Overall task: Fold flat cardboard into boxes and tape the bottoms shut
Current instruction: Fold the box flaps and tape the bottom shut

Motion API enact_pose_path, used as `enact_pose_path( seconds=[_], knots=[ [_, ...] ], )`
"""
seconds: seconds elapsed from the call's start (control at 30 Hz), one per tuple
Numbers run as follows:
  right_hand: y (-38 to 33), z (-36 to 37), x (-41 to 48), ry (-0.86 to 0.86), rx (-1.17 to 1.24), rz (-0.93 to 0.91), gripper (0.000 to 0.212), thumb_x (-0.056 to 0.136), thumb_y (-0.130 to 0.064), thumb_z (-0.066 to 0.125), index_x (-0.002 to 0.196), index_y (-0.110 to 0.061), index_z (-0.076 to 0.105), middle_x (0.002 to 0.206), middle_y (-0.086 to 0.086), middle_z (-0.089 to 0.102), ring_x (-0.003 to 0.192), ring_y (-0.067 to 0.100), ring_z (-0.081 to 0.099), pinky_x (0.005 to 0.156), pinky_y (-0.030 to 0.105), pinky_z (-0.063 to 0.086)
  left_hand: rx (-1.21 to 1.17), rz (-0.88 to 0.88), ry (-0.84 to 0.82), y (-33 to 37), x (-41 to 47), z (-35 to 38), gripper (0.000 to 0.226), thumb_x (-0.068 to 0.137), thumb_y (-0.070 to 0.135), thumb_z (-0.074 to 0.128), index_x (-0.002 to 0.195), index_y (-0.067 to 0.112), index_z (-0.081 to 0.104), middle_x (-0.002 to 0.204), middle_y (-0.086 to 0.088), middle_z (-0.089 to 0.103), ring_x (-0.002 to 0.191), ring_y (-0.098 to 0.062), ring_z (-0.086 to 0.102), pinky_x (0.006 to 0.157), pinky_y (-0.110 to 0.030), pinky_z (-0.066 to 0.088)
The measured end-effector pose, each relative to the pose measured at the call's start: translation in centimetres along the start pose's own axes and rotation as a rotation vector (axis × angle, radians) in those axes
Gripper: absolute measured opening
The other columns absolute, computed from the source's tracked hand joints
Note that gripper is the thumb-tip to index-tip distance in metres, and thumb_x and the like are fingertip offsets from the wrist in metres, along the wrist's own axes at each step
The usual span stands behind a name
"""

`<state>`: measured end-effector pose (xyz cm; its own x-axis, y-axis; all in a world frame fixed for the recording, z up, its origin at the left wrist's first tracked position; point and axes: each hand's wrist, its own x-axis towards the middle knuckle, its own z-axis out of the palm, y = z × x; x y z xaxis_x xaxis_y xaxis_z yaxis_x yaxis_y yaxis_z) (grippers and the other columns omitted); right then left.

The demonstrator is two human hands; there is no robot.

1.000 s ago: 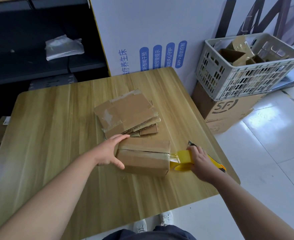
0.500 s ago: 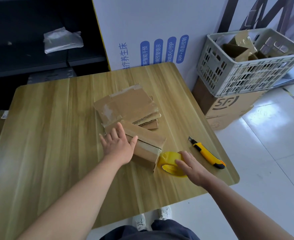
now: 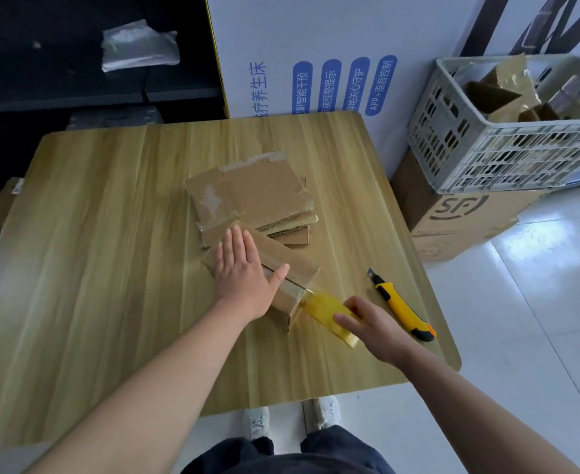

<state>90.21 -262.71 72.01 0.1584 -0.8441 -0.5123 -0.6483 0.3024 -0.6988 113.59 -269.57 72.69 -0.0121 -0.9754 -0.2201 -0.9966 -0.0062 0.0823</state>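
A small folded cardboard box (image 3: 292, 265) lies on the wooden table (image 3: 93, 268), turned at an angle. My left hand (image 3: 244, 271) presses flat on top of it with straight fingers. My right hand (image 3: 370, 323) grips a yellow tape roll (image 3: 329, 311) just off the box's near right end. A strip of tape runs from the roll to the box's seam. Behind the box lies a stack of flat cardboard (image 3: 250, 196) with old tape marks.
A yellow utility knife (image 3: 401, 307) lies on the table right of my right hand. Beside the table, a grey plastic crate (image 3: 480, 142) holding folded boxes sits on a large cardboard carton (image 3: 469, 217). Dark shelving stands at the back left.
The box has turned further at an angle under my left hand. My right hand has picked up the tape roll from the table and pulled it away from the box's end.
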Motion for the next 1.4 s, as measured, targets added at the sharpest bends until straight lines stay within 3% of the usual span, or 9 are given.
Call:
enact_pose_path(
  seconds=[0.17,0.3,0.43,0.6,0.73,0.83,1.1,1.2,1.4],
  knots=[
    [0.9,-1.7,0.5,-0.084,0.007,-0.056,0.022,0.096,-0.041,0.053,0.103,-0.021,0.057,0.093,0.000,0.060,0.083,0.013,0.054,0.076,0.035,0.048,0.015,-0.061,-0.008,0.5,-1.0,-0.4,0.092,0.086,0.073,0.002,0.152,0.011,-0.013,0.158,-0.014,-0.021,0.146,-0.026,-0.021,0.120,-0.043,-0.009],
    [1.5,-1.8,1.2,-0.112,0.031,-0.077,0.023,0.096,-0.039,0.053,0.106,-0.019,0.058,0.091,-0.003,0.059,0.080,0.009,0.053,0.071,0.024,0.043,-0.092,-0.150,0.273,3.6,-4.0,0.7,0.071,0.093,0.063,0.015,0.150,0.024,0.030,0.160,-0.011,0.015,0.146,-0.033,0.009,0.119,-0.051,0.009],
    [2.8,-2.6,1.4,-0.154,0.044,-0.124,0.022,0.095,-0.039,0.056,0.101,-0.018,0.059,0.082,-0.006,0.057,0.073,0.006,0.050,0.066,0.022,0.040,-0.083,-0.142,0.136,4.0,-4.8,1.7,0.069,0.093,0.065,0.008,0.153,0.033,0.001,0.161,-0.004,-0.011,0.147,-0.025,-0.014,0.117,-0.046,-0.012],
    [2.9,-2.8,1.9,-0.204,0.004,-0.186,0.022,0.095,-0.041,0.055,0.094,-0.020,0.060,0.075,-0.008,0.053,0.068,0.006,0.047,0.065,0.024,0.038,-0.090,-0.170,-0.024,2.5,-3.2,0.9,0.069,0.092,0.066,0.008,0.151,0.037,-0.011,0.159,-0.002,-0.022,0.146,-0.023,-0.021,0.118,-0.047,-0.011],
    [2.6,-2.5,1.7,-0.215,0.011,-0.211,0.020,0.096,-0.040,0.053,0.092,-0.022,0.060,0.072,-0.009,0.052,0.066,0.005,0.046,0.063,0.024,0.037,-0.265,-0.491,0.265,5.7,-5.1,1.0,0.072,0.091,0.065,0.037,0.150,0.031,0.018,0.156,-0.016,0.011,0.140,-0.037,0.021,0.110,-0.047,0.025],
    [2.8,-2.2,1.5,-0.201,-0.008,-0.204,0.020,0.096,-0.041,0.053,0.092,-0.022,0.061,0.074,-0.008,0.054,0.067,0.006,0.048,0.064,0.025,0.038,-0.472,-0.453,0.389,7.3,-6.8,1.9,0.059,0.089,0.055,0.051,0.140,0.028,0.039,0.145,-0.010,0.022,0.119,-0.034,0.046,0.091,-0.039,0.044],
    [2.1,-2.2,1.1,-0.210,0.027,-0.221,0.018,0.098,-0.036,0.052,0.098,-0.022,0.063,0.077,-0.008,0.058,0.070,0.006,0.050,0.066,0.023,0.040,-0.685,-0.255,0.351,5.6,-8.3,3.5,0.067,0.088,0.032,0.066,0.146,0.030,0.033,0.159,0.007,0.009,0.136,-0.019,0.037,0.098,-0.035,0.044],
    [1.9,-2.3,1.1,-0.215,0.029,-0.214,0.017,0.098,-0.035,0.052,0.100,-0.022,0.062,0.077,-0.008,0.058,0.068,0.005,0.050,0.064,0.022,0.040,-0.834,-0.532,0.441,6.3,-8.2,3.7,0.067,0.076,0.035,0.078,0.131,0.019,0.044,0.135,-0.005,0.039,0.107,-0.024,0.055,0.090,-0.038,0.049],
    [1.8,-2.2,1.2,-0.215,0.036,-0.219,0.017,0.098,-0.034,0.052,0.102,-0.021,0.063,0.077,-0.011,0.059,0.066,0.001,0.050,0.060,0.014,0.039,-1.547,-0.865,0.052,8.9,-7.6,3.4,0.026,0.093,0.032,0.061,0.084,0.007,0.061,0.087,-0.014,0.070,0.074,-0.027,0.069,0.067,-0.043,0.060]
  ],
)
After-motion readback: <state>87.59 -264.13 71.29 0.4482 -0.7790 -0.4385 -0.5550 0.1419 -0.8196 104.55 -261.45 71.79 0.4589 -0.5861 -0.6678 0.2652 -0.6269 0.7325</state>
